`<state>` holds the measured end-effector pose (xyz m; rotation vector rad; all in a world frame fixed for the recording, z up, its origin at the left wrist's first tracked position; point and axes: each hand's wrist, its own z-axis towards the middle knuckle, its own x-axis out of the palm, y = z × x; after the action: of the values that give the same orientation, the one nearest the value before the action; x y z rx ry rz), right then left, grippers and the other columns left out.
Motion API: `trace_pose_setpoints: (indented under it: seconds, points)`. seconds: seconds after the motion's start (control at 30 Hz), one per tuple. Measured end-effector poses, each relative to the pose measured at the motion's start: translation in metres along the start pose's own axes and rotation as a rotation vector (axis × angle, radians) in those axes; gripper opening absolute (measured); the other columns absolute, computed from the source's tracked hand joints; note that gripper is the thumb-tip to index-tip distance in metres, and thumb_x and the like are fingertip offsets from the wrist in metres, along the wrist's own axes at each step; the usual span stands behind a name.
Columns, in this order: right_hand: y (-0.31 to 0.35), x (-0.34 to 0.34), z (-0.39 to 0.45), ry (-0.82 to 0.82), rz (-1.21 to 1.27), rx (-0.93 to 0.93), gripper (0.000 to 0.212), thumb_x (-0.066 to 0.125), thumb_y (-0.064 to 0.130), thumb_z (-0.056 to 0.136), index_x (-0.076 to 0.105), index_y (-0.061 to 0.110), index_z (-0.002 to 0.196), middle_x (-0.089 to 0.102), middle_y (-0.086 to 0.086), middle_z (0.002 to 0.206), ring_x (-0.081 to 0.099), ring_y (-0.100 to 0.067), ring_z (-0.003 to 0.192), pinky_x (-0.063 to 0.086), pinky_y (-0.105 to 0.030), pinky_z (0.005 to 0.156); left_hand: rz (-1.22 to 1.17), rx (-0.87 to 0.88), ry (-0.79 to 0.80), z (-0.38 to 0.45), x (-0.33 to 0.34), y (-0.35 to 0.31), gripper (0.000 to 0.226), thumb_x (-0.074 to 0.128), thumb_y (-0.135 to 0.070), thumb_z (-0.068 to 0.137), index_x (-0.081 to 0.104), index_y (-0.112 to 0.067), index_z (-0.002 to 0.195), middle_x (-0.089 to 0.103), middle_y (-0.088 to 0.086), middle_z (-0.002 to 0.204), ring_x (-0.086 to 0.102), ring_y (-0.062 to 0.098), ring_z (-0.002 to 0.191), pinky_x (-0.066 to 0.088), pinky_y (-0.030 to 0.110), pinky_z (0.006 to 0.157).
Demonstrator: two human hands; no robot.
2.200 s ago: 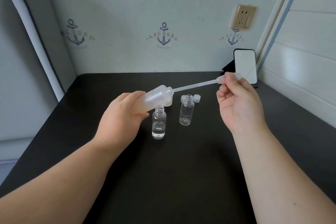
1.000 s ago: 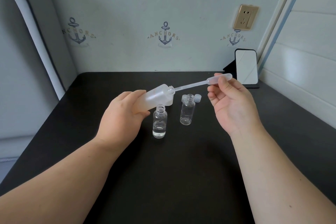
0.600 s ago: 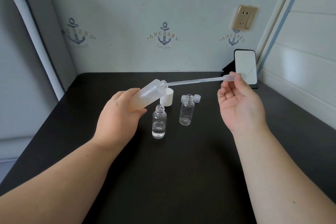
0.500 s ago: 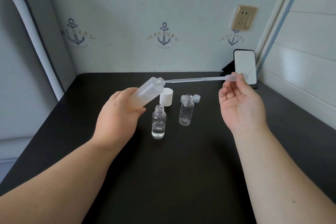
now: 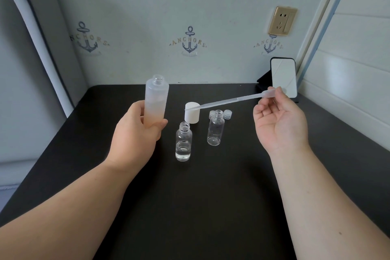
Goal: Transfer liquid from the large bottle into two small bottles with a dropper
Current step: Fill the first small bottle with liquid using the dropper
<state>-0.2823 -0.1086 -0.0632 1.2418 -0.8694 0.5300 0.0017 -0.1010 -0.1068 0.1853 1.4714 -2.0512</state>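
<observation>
My left hand point(image 5: 135, 133) grips the large frosted bottle point(image 5: 156, 97), held upright and uncapped above the black table point(image 5: 211, 207). My right hand point(image 5: 280, 124) pinches the bulb of a clear plastic dropper point(image 5: 234, 100); its tip points left and hangs above the white cap, outside the large bottle. Two small clear bottles stand open between my hands. The near one point(image 5: 183, 144) holds some liquid at its bottom. The far one point(image 5: 215, 127) looks empty.
A white cap point(image 5: 192, 115) stands behind the small bottles, and two small clear caps point(image 5: 227, 114) lie by the far bottle. A phone on a stand point(image 5: 283, 78) leans at the back right corner. Walls close in behind and on both sides.
The dropper has come out of the large bottle and its tip has dipped lower. My left hand has turned the large bottle from tilted to upright and moved it left.
</observation>
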Motion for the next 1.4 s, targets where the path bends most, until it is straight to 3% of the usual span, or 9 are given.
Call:
trace_pose_setpoints:
  seconds: [0.33, 0.53, 0.7, 0.83, 0.9, 1.03, 1.13, 1.3, 1.4]
  points:
    - [-0.003, -0.001, 0.004, 0.000, -0.072, 0.000, 0.010, 0.066, 0.012, 0.094, 0.071, 0.004, 0.096, 0.068, -0.004, 0.075, 0.060, -0.013, 0.062, 0.050, -0.023, 0.059, 0.006, -0.036, 0.035, 0.005, 0.003, 0.005, 0.056, 0.072, -0.043, 0.090, 0.045, -0.032, 0.137, 0.046, -0.037, 0.096, 0.052, -0.004, 0.092, 0.035, 0.012, 0.068]
    - [-0.005, -0.001, 0.003, 0.016, -0.094, -0.005, 0.011, 0.065, 0.012, 0.095, 0.074, 0.006, 0.093, 0.068, -0.004, 0.077, 0.060, -0.013, 0.063, 0.050, -0.023, 0.060, -0.014, -0.042, 0.049, 0.001, 0.000, -0.001, 0.062, 0.071, -0.047, 0.089, 0.044, -0.029, 0.141, 0.051, -0.026, 0.112, 0.053, 0.001, 0.104, 0.037, 0.012, 0.071]
    - [-0.005, -0.001, 0.002, 0.021, -0.095, -0.004, 0.010, 0.065, 0.012, 0.094, 0.072, 0.006, 0.097, 0.068, -0.004, 0.076, 0.060, -0.013, 0.063, 0.050, -0.023, 0.061, -0.078, -0.005, -0.072, -0.007, -0.011, -0.012, 0.043, 0.063, -0.040, 0.095, 0.049, -0.030, 0.135, 0.058, -0.020, 0.111, 0.058, -0.002, 0.094, 0.046, 0.017, 0.072]
    - [-0.004, -0.001, 0.002, 0.027, -0.092, -0.008, 0.012, 0.064, 0.012, 0.094, 0.071, 0.005, 0.101, 0.067, -0.004, 0.077, 0.059, -0.014, 0.063, 0.049, -0.023, 0.061, -0.055, 0.189, -0.200, -0.019, -0.019, -0.021, 0.014, 0.061, -0.030, 0.095, 0.057, -0.031, 0.108, 0.058, -0.010, 0.091, 0.056, 0.008, 0.083, 0.048, 0.024, 0.067]
    - [-0.003, -0.001, 0.002, 0.025, -0.090, -0.010, 0.013, 0.064, 0.012, 0.095, 0.070, 0.004, 0.103, 0.067, -0.004, 0.076, 0.059, -0.013, 0.063, 0.049, -0.023, 0.061, -0.041, 0.259, -0.100, -0.024, -0.017, -0.023, 0.010, 0.061, -0.033, 0.093, 0.062, -0.030, 0.102, 0.060, -0.008, 0.084, 0.056, 0.012, 0.078, 0.049, 0.026, 0.066]
    - [-0.003, -0.001, 0.003, 0.028, -0.082, -0.011, 0.014, 0.064, 0.013, 0.095, 0.069, 0.004, 0.104, 0.067, -0.004, 0.076, 0.059, -0.013, 0.063, 0.049, -0.023, 0.061, 0.051, 0.286, 0.211, -0.026, -0.011, -0.023, 0.035, 0.058, -0.065, 0.082, 0.068, -0.035, 0.099, 0.060, -0.015, 0.075, 0.056, 0.009, 0.074, 0.044, 0.014, 0.063]
    - [-0.002, -0.002, 0.004, 0.044, -0.087, -0.018, 0.014, 0.064, 0.013, 0.095, 0.069, 0.004, 0.104, 0.067, -0.003, 0.076, 0.059, -0.013, 0.063, 0.049, -0.023, 0.061, 0.153, 0.299, 0.317, -0.026, -0.006, -0.021, 0.043, 0.055, -0.076, 0.073, 0.065, -0.040, 0.096, 0.054, -0.009, 0.066, 0.055, 0.007, 0.072, 0.042, 0.015, 0.061]
    - [-0.002, -0.003, 0.004, 0.052, -0.081, -0.023, 0.014, 0.064, 0.014, 0.095, 0.069, 0.004, 0.104, 0.066, -0.003, 0.076, 0.059, -0.013, 0.064, 0.049, -0.024, 0.062, 0.217, 0.319, 0.350, -0.024, -0.001, -0.018, 0.022, 0.075, -0.050, 0.081, 0.054, -0.043, 0.078, 0.056, -0.038, 0.080, 0.056, 0.000, 0.072, 0.041, 0.011, 0.059]
    - [-0.002, -0.003, 0.004, 0.050, -0.077, -0.025, 0.013, 0.065, 0.013, 0.094, 0.069, 0.005, 0.104, 0.066, -0.003, 0.075, 0.059, -0.014, 0.063, 0.049, -0.023, 0.061, 0.189, 0.326, 0.350, -0.024, -0.002, -0.016, 0.017, 0.074, -0.045, 0.083, 0.058, -0.042, 0.087, 0.058, -0.034, 0.086, 0.057, 0.004, 0.073, 0.043, 0.011, 0.062]
